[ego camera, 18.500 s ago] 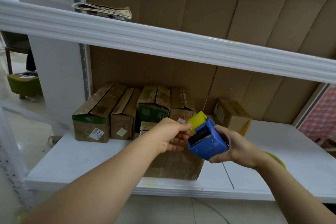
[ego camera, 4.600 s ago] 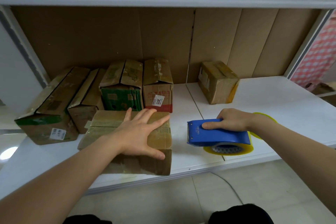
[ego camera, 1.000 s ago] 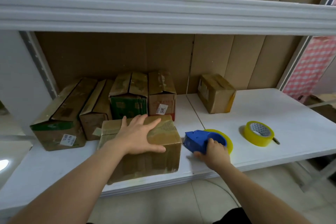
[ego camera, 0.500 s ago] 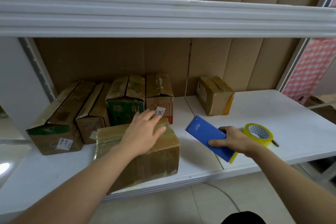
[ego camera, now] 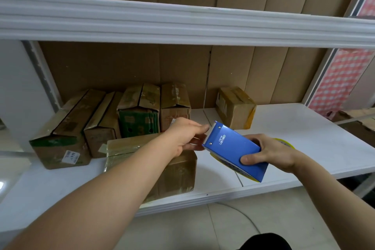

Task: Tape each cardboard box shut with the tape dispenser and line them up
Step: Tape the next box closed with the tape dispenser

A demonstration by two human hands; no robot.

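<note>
R hand grips blue plastic tape dispenser above white shelf; L hand pinches at its toothed end, over taped brown cardboard box.

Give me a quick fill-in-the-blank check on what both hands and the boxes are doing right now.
1. The right hand grips the ____ tape dispenser.
2. The left hand reaches to the dispenser's ____ end.
3. The front box lies on the white ____.
4. Against the back panel on the left stand ____ boxes in a row.

Missing words: blue; toothed; shelf; four
</note>
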